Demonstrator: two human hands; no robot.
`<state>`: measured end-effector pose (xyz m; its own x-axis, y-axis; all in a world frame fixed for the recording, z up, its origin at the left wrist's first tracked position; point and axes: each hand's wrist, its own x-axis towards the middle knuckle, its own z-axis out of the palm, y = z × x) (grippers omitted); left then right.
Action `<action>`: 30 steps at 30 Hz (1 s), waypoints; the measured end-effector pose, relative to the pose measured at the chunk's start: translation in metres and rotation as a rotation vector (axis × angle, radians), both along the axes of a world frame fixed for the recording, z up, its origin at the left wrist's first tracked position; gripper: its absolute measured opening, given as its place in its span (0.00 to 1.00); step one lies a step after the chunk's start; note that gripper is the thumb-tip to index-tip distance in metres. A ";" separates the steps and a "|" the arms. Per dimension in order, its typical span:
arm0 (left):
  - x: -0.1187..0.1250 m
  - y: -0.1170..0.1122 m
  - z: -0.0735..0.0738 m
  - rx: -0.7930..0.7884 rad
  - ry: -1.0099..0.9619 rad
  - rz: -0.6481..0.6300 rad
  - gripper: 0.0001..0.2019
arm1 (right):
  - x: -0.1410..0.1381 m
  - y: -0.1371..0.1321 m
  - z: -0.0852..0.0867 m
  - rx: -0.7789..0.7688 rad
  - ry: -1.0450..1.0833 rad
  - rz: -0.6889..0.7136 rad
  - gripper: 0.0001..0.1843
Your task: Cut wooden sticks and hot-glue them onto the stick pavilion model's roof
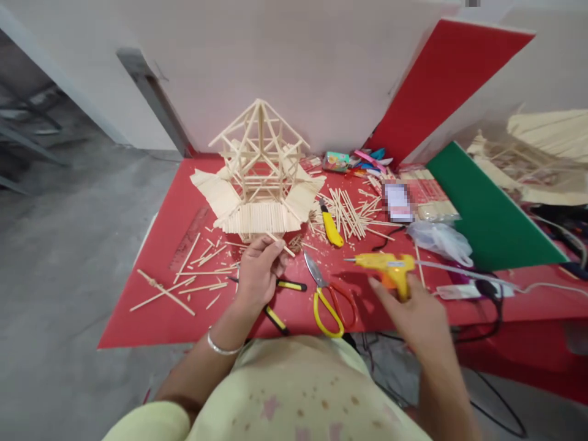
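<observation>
My left hand (258,269) pinches a short thin wooden stick (280,244) just in front of a house-like model built from sticks (260,177), which stands on the red board (151,306). My right hand (413,312) is blurred and reaches up to the handle of a yellow hot glue gun (390,266), its nozzle pointing left. The fingers touch the gun's handle, but whether they are closed around it is smeared by motion. Yellow-handled scissors (328,303) lie between my two hands.
Loose sticks (353,214) are scattered over the red board. A yellow utility knife (331,228), black-and-yellow pliers (280,303), a plastic bag (441,239), a green sheet (487,214), a leaning red sheet (441,79) and cables (487,300) lie around.
</observation>
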<state>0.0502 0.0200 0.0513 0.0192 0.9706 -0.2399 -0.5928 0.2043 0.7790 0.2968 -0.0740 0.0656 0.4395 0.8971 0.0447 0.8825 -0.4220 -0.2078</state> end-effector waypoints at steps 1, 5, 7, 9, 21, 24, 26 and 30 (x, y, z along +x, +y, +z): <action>0.001 -0.004 -0.003 -0.008 0.002 -0.017 0.10 | 0.000 -0.003 -0.015 -0.065 0.055 0.008 0.26; -0.004 -0.014 -0.009 -0.006 0.013 -0.019 0.10 | -0.002 -0.001 -0.047 -0.099 -0.042 0.060 0.29; -0.010 -0.016 -0.012 -0.010 0.018 -0.016 0.10 | -0.010 0.001 -0.043 -0.022 -0.181 0.128 0.28; -0.016 -0.018 -0.018 -0.009 0.019 -0.013 0.10 | -0.024 0.000 -0.035 0.014 -0.231 0.232 0.26; -0.028 -0.030 -0.029 0.057 0.096 -0.003 0.11 | -0.058 -0.019 -0.073 -0.227 -0.165 0.486 0.31; -0.029 -0.032 -0.033 0.100 0.142 -0.013 0.10 | -0.051 -0.020 -0.071 -0.207 -0.122 0.482 0.33; -0.030 -0.033 -0.036 0.105 0.179 -0.014 0.10 | -0.044 -0.022 -0.070 -0.199 -0.058 0.463 0.30; -0.033 -0.035 -0.035 0.038 0.144 0.006 0.10 | -0.038 -0.025 -0.064 -0.106 0.164 0.426 0.28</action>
